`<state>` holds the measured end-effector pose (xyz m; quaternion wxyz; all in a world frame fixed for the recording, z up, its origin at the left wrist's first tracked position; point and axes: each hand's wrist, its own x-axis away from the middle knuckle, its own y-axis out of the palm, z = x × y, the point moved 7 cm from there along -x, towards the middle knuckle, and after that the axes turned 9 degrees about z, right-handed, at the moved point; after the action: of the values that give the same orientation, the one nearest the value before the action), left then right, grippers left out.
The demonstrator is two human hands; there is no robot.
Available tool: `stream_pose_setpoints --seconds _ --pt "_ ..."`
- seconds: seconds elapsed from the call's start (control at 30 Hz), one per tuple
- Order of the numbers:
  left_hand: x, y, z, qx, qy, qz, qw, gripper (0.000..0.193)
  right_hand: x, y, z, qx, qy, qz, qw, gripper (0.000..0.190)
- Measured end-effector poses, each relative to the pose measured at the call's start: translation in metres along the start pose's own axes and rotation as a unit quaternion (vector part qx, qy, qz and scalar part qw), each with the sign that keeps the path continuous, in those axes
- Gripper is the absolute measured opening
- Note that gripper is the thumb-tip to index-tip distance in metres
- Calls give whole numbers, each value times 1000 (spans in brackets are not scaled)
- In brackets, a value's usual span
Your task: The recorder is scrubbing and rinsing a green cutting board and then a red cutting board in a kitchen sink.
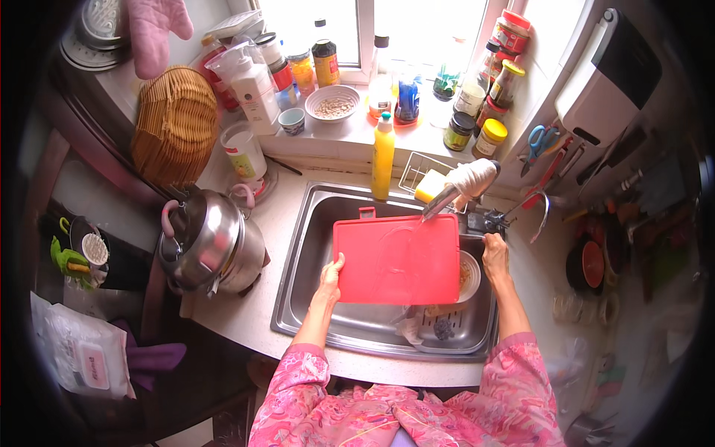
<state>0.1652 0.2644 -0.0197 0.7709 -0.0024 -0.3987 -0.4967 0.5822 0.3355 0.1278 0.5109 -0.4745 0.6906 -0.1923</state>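
My left hand [330, 279] grips the left edge of a red plastic cutting board [396, 260] held over the stainless steel sink [357, 329]. Water runs from the cloth-wrapped faucet [444, 202] onto the board and spreads in a sheet. At the right rim, my right hand [495, 254] has its fingers closed on the faucet's lever handle [472, 237]. Partly hidden behind the board, a bowl [470, 277] stands in the sink. Lower down lie a steel scouring pad [443, 329] and a pale crumpled cloth or bag [410, 331].
A yellow dish soap bottle [383, 159] and a wire rack [416, 171] with a yellow sponge [431, 186] stand behind the sink. Left of it is a steel kettle [204, 240]. Jars, bottles and a bowl of seeds or nuts [333, 106] line the windowsill.
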Motion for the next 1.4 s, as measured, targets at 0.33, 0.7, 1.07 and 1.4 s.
stream_pose_setpoints --seconds 0.33,0.7,1.07,1.4 --pt "2 31 -40 36 -98 -19 994 52 0 1 5 -1 16 -21 1000 8" --pt "7 -5 -2 -2 -3 32 999 55 0 -5 -4 -14 2 10 1000 7" --pt "28 -40 39 34 55 72 995 57 131 3 3 -36 168 -94 981 18" --pt "47 -36 27 -7 32 124 992 51 247 69 -3 144 82 -311 936 32"
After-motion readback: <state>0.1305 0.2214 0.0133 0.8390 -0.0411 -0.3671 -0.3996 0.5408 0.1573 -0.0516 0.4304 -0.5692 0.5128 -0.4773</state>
